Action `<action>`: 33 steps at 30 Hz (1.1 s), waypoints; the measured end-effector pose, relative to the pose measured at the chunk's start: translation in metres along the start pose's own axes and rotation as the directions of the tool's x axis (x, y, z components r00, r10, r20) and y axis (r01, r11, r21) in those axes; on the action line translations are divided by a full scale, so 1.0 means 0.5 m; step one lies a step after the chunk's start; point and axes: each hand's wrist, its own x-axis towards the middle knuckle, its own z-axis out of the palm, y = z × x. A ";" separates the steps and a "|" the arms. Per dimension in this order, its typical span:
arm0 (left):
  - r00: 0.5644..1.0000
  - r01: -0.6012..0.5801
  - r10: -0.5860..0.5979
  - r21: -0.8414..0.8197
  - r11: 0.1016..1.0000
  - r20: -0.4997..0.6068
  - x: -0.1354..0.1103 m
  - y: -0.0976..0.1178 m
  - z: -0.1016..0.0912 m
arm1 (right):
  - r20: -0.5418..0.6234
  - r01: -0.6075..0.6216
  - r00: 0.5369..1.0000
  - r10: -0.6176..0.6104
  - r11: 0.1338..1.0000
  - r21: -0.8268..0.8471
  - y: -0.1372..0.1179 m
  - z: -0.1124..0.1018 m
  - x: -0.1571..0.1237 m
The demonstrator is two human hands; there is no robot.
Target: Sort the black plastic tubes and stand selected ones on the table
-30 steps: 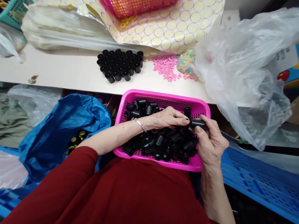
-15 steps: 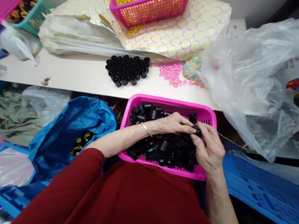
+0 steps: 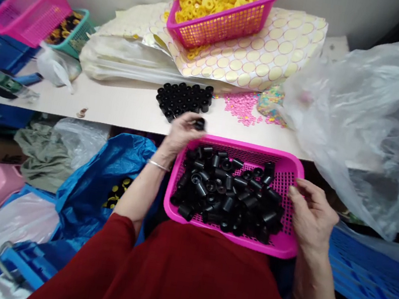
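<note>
One small black cap is pinched in the left hand at the counter edge, just short of the standing cluster. It looks light, stiff and smooth; best gripped across its round wall. Its short axis seems tipped sideways, though blur hides the open end. The right hand rests half-curled, holding nothing, on the pink basket rim.

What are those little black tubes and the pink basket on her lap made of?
The black tubes look like moulded plastic, smooth with a slight sheen. The pink basket seems glossy plastic too, judging by its moulded grid of holes.
</note>
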 end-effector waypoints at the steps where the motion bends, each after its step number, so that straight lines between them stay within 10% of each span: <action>1: 0.986 -0.055 0.059 0.031 0.998 -0.154 0.014 -0.019 -0.041 | -0.003 -0.003 1.000 0.003 0.999 -0.042 0.004 -0.008 -0.001; 6: 0.933 -0.077 0.110 0.109 0.991 -0.341 0.076 -0.112 -0.192 | 0.182 0.111 0.981 -0.072 0.970 -0.216 0.026 -0.007 0.003; 12: 0.999 -0.029 0.034 0.131 0.991 -0.036 0.104 -0.133 -0.219 | 0.533 0.347 0.845 -0.031 0.790 -0.504 0.019 0.044 0.067; 14: 0.992 0.007 0.021 0.224 0.975 -0.121 0.098 -0.125 -0.214 | 0.653 0.425 0.756 0.048 0.723 -0.545 -0.002 0.061 0.084; 17: 0.803 0.153 0.094 0.356 0.922 -0.589 0.066 -0.107 -0.192 | 0.790 0.582 0.598 0.135 0.605 -0.544 -0.037 0.092 0.094; 20: 0.616 0.218 0.191 0.398 0.891 -0.764 0.008 -0.087 -0.143 | 0.821 0.676 0.516 0.243 0.472 -0.565 -0.054 0.120 0.095; 25: 0.808 0.056 0.268 0.521 0.852 -0.525 -0.091 -0.063 -0.038 | 0.806 0.701 0.510 0.302 0.398 -0.592 -0.037 0.138 0.100; 33: 0.976 -0.080 0.189 0.627 0.775 -0.110 -0.144 -0.032 0.040 | 0.846 0.736 0.436 0.308 0.419 -0.532 -0.028 0.133 0.113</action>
